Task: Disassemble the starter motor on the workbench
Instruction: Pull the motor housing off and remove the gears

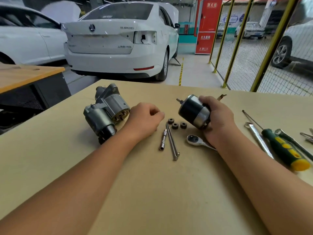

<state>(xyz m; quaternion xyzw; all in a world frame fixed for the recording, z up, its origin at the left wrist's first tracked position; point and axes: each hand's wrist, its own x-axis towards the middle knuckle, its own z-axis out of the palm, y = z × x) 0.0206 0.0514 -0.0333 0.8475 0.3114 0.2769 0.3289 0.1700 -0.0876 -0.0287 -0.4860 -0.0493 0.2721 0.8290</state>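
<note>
green-and-yellow screwdriver, tan workbench

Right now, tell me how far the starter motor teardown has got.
Done: the black motor can is off the grey housing; two long bolts and three small gears lie on the workbench. In hand: the right hand grips the can; the left hand rests, loosely curled, beside the housing. Left: the housing looks assembled, and the can appears unopened.

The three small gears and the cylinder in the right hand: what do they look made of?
The three small gears look like dark, dull metal, perhaps sintered steel: matte brownish-grey teeth, no shine. The cylinder held in the right hand looks like steel with a glossy black painted middle and bare, bright silver bands at both ends that reflect light.
</note>
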